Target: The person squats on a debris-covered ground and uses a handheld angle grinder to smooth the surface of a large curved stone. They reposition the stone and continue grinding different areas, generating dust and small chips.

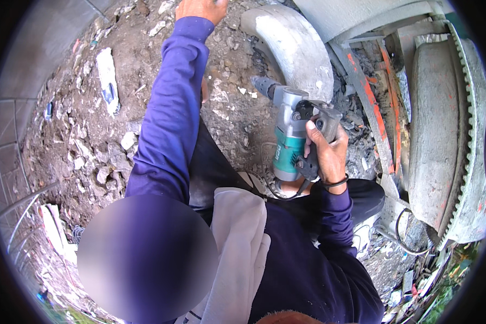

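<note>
A green and silver power tool (289, 151), like a breaker or drill, rests on the dirt between my knees, its dark nose pointing up and left. My right hand (329, 148) is closed round the tool's black rear handle, with a cord running below it. My left hand (198, 8) reaches to the top edge, its fingers partly cut off by the frame, so what they touch is hidden. To the right of it, a curved grey concrete-like piece (283, 38) lies just beyond the tool.
Rubble-strewn dirt (92, 146) surrounds me, with white scraps (108, 73). At the right stand a large grey curved part with a toothed rim (432, 129) and orange-marked metal strips (362, 86). A tiled surface (16, 124) and thin rods run along the left.
</note>
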A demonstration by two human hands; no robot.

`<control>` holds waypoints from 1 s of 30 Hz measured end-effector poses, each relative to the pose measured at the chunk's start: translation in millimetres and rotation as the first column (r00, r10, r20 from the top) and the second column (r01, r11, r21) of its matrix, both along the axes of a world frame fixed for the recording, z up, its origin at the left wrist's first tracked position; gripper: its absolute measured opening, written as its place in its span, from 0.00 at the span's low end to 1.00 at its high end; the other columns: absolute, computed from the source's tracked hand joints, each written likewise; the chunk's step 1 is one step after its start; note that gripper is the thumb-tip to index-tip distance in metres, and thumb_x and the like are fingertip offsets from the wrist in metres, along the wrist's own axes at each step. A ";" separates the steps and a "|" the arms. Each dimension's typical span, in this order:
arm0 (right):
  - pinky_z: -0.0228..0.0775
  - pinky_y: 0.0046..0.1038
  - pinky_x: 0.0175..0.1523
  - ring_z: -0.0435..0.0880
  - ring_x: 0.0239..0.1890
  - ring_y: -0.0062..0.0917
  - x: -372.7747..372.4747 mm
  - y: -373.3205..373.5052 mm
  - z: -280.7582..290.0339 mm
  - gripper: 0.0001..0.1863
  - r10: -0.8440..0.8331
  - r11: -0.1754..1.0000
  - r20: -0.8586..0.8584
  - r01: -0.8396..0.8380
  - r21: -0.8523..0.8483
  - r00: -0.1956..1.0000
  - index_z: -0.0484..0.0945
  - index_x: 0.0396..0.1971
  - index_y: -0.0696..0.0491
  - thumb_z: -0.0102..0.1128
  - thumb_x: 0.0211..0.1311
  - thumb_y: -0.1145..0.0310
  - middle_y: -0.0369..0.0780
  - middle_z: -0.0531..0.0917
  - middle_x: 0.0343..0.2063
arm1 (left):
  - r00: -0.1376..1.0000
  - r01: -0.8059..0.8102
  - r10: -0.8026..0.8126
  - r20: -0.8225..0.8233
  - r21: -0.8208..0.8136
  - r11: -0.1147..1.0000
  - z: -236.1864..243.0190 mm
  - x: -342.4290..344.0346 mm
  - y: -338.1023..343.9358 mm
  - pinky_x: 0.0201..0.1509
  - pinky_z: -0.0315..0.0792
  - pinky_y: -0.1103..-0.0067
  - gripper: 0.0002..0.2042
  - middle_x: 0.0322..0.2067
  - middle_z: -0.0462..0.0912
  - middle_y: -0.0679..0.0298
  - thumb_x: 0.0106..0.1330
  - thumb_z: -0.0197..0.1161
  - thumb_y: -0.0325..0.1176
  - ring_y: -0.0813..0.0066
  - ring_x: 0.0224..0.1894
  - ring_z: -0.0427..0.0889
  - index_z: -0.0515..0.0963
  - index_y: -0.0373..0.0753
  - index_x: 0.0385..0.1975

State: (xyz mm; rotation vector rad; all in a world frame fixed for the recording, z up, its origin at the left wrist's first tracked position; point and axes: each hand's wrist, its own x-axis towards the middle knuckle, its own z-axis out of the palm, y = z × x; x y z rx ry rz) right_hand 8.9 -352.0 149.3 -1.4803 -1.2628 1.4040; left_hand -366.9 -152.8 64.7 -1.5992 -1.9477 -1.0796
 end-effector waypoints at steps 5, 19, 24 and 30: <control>0.65 0.22 0.20 0.74 0.17 0.14 21.2 1.5 -92.1 0.12 0.030 0.999 0.090 -0.027 -0.031 0.995 0.79 0.43 0.58 0.71 0.66 0.69 0.32 0.80 0.21 | 0.992 0.098 -0.084 0.094 -0.156 0.983 20.9 -8.2 -6.2 0.63 0.75 0.61 0.29 0.51 0.85 0.44 0.63 0.69 0.59 0.47 0.56 0.83 0.85 0.37 0.49; 0.79 0.31 0.43 0.89 0.34 0.22 56.3 -59.7 -168.5 0.14 0.066 0.986 0.279 -0.106 0.131 0.958 0.85 0.41 0.60 0.75 0.61 0.66 0.43 0.91 0.31 | 0.983 0.162 -0.130 0.133 -0.273 0.948 32.1 2.1 -3.5 0.58 0.78 0.60 0.33 0.47 0.87 0.42 0.62 0.67 0.65 0.45 0.52 0.86 0.86 0.40 0.51; 0.79 0.32 0.43 0.92 0.36 0.29 73.6 -73.1 -206.1 0.13 0.153 0.966 0.436 -0.227 0.123 0.887 0.85 0.42 0.57 0.73 0.62 0.67 0.47 0.90 0.31 | 0.978 0.158 -0.093 0.188 -0.370 0.916 38.7 10.7 -1.3 0.58 0.78 0.61 0.33 0.47 0.88 0.43 0.63 0.66 0.66 0.46 0.52 0.87 0.86 0.40 0.52; 0.79 0.47 0.49 0.87 0.43 0.52 80.2 -83.3 -230.9 0.23 0.315 0.867 0.692 -0.494 0.070 0.650 0.81 0.49 0.51 0.70 0.51 0.65 0.52 0.88 0.37 | 0.974 0.198 -0.152 0.165 -0.310 0.930 38.8 28.6 6.8 0.56 0.79 0.62 0.32 0.47 0.88 0.45 0.63 0.68 0.64 0.48 0.52 0.88 0.86 0.41 0.52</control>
